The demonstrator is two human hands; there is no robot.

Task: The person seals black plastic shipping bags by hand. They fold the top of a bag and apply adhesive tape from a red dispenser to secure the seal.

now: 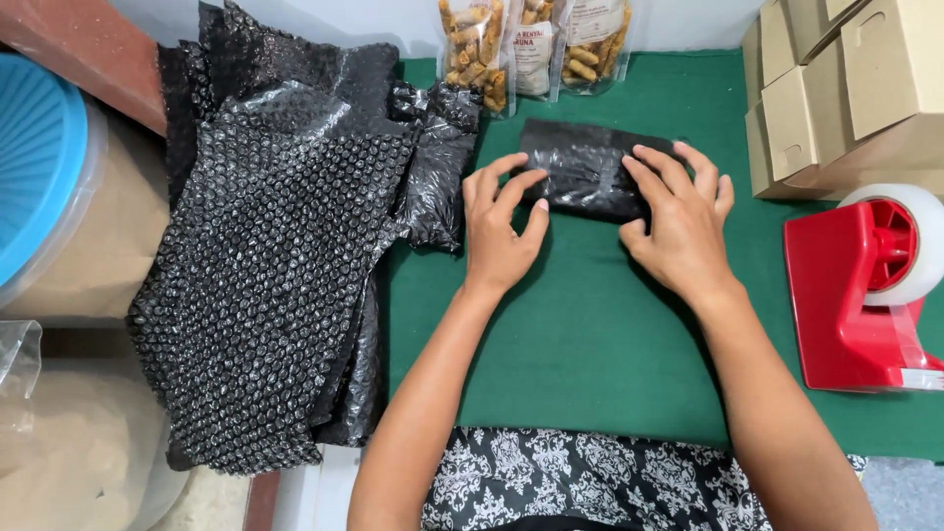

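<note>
Black bubble-wrapped parcel point(590, 177) sits upper centre of the frame on the green mat point(590, 344), below the snack pouches point(536, 44). Left hand point(500, 231) rests fingers spread, tips touching its left end. Right hand point(678, 216) presses flat on its right half, fingers splayed. Black bubble wrap sheets point(275, 265) fill the left; red tape dispenser point(865, 295) at right, cardboard boxes point(846, 88) upper right.
</note>
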